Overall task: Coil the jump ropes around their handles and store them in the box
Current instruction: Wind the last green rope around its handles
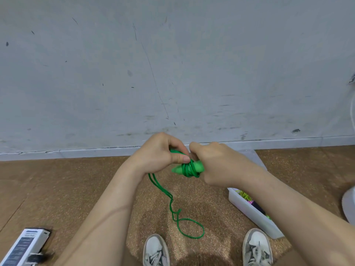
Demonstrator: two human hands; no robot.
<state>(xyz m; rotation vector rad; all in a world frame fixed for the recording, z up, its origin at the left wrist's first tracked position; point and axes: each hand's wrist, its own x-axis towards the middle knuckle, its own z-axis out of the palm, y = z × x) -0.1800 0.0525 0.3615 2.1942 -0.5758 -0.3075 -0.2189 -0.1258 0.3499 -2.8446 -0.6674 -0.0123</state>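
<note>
Clear box (251, 213) lower right, near shoes (156, 250); left hand (159, 150) and right hand (221, 164) grip green handles (177, 169), rope (173, 208) half-coiled.

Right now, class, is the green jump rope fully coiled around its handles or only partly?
Partly. The green jump rope wraps the handles several times, but a doubled length trails down onto the floor.
</note>
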